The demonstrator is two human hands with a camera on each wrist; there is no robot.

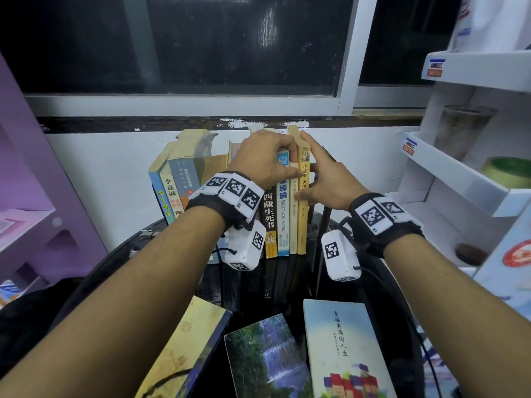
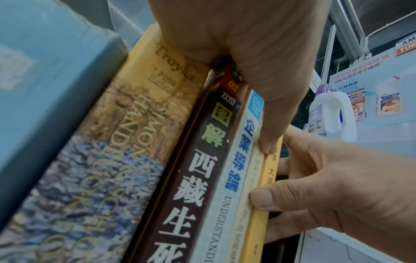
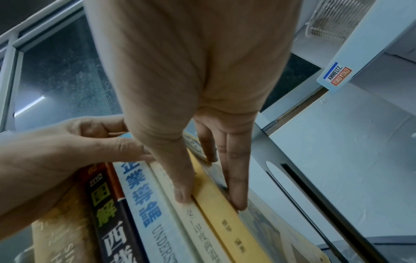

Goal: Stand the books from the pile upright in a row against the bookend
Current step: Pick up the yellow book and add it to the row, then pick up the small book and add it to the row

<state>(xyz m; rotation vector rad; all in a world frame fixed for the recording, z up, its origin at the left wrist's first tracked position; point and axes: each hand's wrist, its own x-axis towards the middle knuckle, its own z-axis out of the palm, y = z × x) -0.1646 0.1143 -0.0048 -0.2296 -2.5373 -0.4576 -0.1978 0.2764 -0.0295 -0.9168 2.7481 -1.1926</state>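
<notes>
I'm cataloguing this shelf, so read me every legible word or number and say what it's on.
"西藏生死书": dark spine
"UNDERSTANDING BUSINESS": white-blue spine
"小故事": yellow spine
"李嘉诚": cream spine
"幸福美满的人生": flat pale book
"AMMELTZ YOKOYOKO": shelf label
"02": dark spine's top
Thin cream spine: too small.

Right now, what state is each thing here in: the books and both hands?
Yellow book: upright at the row's right end, held.
Row of books: standing; the leftmost ones lean.
Three books: lying flat at the front, not yet shelved.
Left hand: gripping the tops of the row.
Right hand: thumb and fingers pinch the yellow book.
</notes>
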